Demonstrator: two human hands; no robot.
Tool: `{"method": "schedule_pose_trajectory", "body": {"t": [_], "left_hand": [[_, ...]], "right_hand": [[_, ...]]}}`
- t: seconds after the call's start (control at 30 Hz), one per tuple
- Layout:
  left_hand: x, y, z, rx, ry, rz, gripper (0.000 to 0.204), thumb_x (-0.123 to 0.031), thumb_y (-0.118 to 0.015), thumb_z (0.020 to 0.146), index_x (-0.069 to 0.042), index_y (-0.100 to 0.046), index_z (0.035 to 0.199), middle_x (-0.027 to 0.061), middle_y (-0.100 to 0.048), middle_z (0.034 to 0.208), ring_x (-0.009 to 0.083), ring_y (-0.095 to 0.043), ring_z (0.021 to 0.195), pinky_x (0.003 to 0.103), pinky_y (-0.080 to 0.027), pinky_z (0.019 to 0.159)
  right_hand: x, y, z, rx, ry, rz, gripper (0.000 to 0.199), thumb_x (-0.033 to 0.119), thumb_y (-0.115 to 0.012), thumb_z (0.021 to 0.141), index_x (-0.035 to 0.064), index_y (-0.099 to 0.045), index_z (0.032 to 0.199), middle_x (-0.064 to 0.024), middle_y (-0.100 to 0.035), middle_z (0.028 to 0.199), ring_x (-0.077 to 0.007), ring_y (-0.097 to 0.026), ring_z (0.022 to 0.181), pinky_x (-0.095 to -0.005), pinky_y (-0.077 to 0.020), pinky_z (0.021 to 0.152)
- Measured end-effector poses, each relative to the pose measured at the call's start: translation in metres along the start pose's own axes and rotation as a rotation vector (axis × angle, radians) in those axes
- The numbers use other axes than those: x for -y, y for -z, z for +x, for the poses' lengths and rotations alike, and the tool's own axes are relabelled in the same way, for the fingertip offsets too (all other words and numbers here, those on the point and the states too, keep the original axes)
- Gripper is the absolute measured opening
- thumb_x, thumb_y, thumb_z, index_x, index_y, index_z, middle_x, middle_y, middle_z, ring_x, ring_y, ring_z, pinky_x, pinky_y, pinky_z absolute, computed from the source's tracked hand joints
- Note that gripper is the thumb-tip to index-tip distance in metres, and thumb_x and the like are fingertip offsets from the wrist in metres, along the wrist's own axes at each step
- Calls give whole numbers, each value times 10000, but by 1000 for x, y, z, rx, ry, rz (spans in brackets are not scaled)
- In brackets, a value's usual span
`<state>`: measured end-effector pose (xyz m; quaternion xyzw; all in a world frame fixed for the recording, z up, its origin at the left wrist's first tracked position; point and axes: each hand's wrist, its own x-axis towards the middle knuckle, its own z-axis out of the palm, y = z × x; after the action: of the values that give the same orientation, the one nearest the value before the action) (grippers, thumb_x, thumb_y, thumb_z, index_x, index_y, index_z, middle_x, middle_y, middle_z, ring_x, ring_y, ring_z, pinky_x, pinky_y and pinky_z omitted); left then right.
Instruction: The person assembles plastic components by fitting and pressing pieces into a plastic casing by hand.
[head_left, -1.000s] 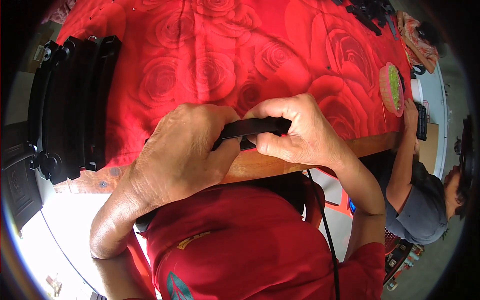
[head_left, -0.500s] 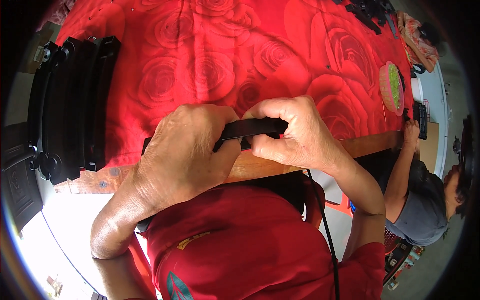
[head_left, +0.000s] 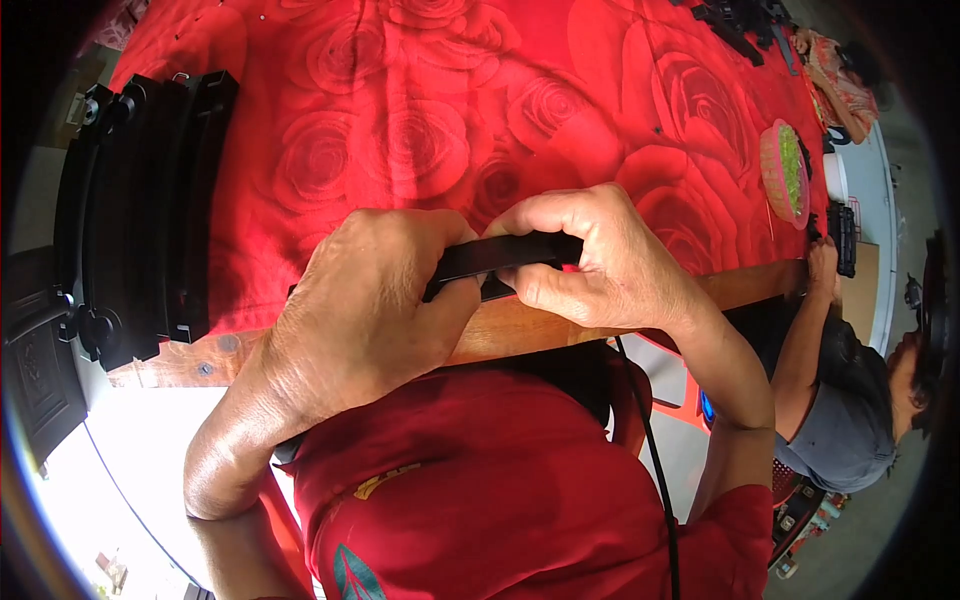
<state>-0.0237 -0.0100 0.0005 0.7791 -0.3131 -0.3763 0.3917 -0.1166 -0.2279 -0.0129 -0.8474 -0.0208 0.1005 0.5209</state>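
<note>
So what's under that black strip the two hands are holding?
Under the black strip lies the red rose-patterned cloth and the table's wooden edge. The left hand and right hand cover both ends of the strip, hiding whatever is beneath them.

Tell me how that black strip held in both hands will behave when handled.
The black strip probably is stiff: it spans straight between the left hand and right hand without sagging. It looks thin, so likely light. Flat-sided, it seems unlikely to roll.
</note>
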Motion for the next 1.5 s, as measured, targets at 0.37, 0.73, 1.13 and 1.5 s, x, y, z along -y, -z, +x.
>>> {"method": "schedule_pose_trajectory", "body": {"t": [0.37, 0.73, 1.13, 1.5], "left_hand": [[0, 0, 0, 0, 8, 26, 154, -63, -662, 884, 37, -733, 976, 78, -561, 631, 112, -563, 583, 341, -435, 545], [-4, 7, 1, 35, 21, 50, 213, -99, -651, 862, 41, -745, 994, 99, -577, 620, 147, -588, 576, 366, -457, 563], [-2, 5, 2, 37, 2, 68, 207, -87, -649, 852, 34, -743, 991, 111, -592, 621, 164, -607, 575, 372, -470, 571], [-3, 5, 0, 37, 23, 46, 217, -94, -662, 857, 37, -746, 1009, 134, -609, 653, 177, -625, 608, 379, -480, 593]], "right_hand": [[-2, -2, 1, 7, -5, -22, 212, 101, -753, 823, -25, -789, 989, -151, -745, 759, -176, -690, 621, -332, -542, 616], [4, 4, 0, 74, -67, -36, 289, 69, -735, 790, -38, -774, 1056, -96, -779, 856, -127, -731, 804, -293, -575, 738], [7, 1, 0, 70, -127, -99, 272, 64, -749, 786, -36, -778, 1037, -102, -792, 875, -132, -745, 824, -304, -585, 744], [5, 2, 0, 75, -87, -117, 273, 61, -740, 779, -35, -776, 1032, -105, -794, 876, -135, -750, 832, -307, -588, 755]]}}
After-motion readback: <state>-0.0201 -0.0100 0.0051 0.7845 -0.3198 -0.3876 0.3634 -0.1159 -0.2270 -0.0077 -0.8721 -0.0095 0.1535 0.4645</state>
